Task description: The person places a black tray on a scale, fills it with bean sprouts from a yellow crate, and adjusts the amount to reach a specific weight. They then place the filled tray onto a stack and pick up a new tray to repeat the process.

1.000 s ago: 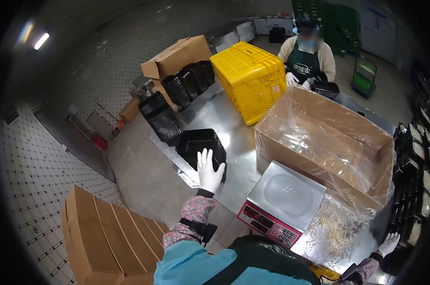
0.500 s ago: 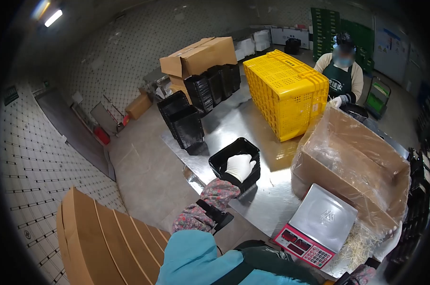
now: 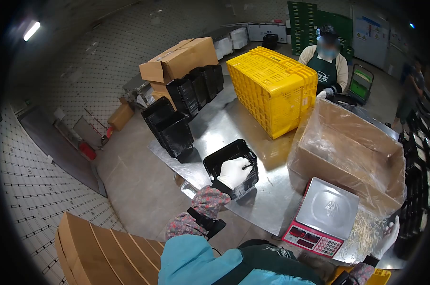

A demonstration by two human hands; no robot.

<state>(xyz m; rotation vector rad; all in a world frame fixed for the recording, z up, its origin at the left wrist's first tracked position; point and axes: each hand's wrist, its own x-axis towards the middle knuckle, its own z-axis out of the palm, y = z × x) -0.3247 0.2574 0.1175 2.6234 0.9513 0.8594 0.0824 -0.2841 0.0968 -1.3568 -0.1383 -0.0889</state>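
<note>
Inside a black tray (image 3: 215,161), which seems to be the top one of a stack, my left hand (image 3: 235,173) in a white glove is closed, a small dark piece showing at its fingers. What it grips is hard to make out. My right hand (image 3: 388,236), also gloved, has its fingers extended beside a pile of pale thin strands (image 3: 364,232) at the lower right. Left of that pile is a scale (image 3: 330,209) with a red keypad. Behind it stands a cardboard box (image 3: 348,173) lined with clear plastic.
A yellow crate (image 3: 272,90) stands on the metal table (image 3: 215,137). Stacked black trays (image 3: 172,130) and a carton (image 3: 186,57) are at the left. A person (image 3: 326,66) in a green apron is behind the crate, another (image 3: 411,90) farther right. Cardboard (image 3: 105,251) fills the lower left.
The view has shifted, so table items appear farther left. My left hand remains in the tray, a dark piece now visible at its fingers. My right hand has come into clearer view.
</note>
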